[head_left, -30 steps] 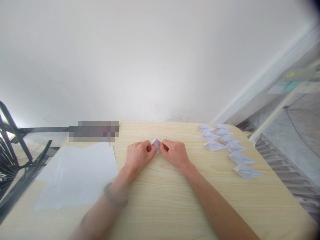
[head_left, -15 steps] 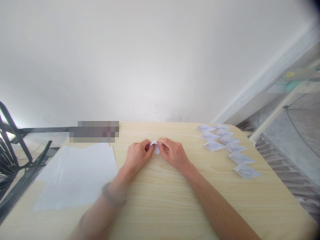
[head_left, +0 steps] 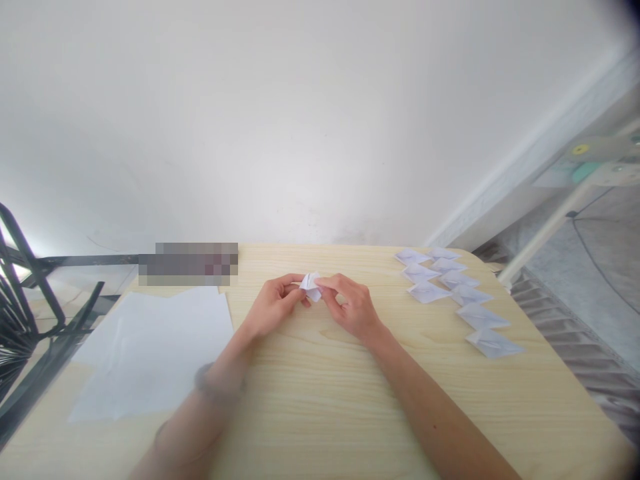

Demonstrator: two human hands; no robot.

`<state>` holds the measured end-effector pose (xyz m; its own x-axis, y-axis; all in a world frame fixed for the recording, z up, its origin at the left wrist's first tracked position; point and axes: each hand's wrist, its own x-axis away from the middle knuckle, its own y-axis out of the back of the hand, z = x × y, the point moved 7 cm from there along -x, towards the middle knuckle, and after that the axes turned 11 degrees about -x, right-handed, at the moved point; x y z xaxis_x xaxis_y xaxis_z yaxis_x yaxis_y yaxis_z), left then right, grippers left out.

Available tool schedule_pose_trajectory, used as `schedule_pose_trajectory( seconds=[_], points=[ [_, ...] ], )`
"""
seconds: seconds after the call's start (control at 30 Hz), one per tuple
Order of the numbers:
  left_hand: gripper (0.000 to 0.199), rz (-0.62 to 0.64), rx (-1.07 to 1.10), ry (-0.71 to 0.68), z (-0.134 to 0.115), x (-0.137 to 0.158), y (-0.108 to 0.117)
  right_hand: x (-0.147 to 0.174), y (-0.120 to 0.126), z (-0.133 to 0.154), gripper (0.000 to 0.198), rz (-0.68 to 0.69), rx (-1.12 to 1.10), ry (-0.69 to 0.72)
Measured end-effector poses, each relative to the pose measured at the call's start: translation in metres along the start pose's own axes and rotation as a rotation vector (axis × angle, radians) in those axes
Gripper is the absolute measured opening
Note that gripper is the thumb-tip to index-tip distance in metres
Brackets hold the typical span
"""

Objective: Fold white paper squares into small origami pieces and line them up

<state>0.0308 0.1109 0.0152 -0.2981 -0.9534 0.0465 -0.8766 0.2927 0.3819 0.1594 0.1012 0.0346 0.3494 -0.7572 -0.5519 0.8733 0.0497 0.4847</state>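
Between my two hands, over the middle of the table, is a small piece of folded white paper (head_left: 311,285). My left hand (head_left: 279,298) pinches its left side, with the thumb in front and the fingers behind. On the other side, my right hand (head_left: 349,302) grips the right edge between thumb and fingertips. The paper's creases show, but its fingertip-covered edges are hidden. Several folded paper boats (head_left: 427,291) stand in two slanting rows to the right of my right hand.
Loose white paper sheets (head_left: 155,353) lie on the left of the wooden table (head_left: 320,413). A blurred-out patch (head_left: 187,265) covers something at the back left. The white wall (head_left: 320,133) rises behind. A black metal rack (head_left: 20,293) stands at left, a pale pole (head_left: 545,233) at right.
The folded paper has turned, so more of its creased face shows. My left hand's fingers have loosened and shifted along its left side; my right hand stays on the right edge.
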Motion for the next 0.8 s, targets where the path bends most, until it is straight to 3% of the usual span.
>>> schedule_pose_trajectory(
  seconds=[0.37,0.8],
  points=[
    [0.039,-0.089,0.025,0.018,0.000,-0.002,0.005,-0.001,0.005,0.001,0.025,-0.004,-0.074,-0.007],
    [0.035,-0.108,0.042,-0.008,0.003,-0.003,0.006,-0.005,0.003,-0.017,0.020,-0.008,-0.168,-0.267]
  ],
)
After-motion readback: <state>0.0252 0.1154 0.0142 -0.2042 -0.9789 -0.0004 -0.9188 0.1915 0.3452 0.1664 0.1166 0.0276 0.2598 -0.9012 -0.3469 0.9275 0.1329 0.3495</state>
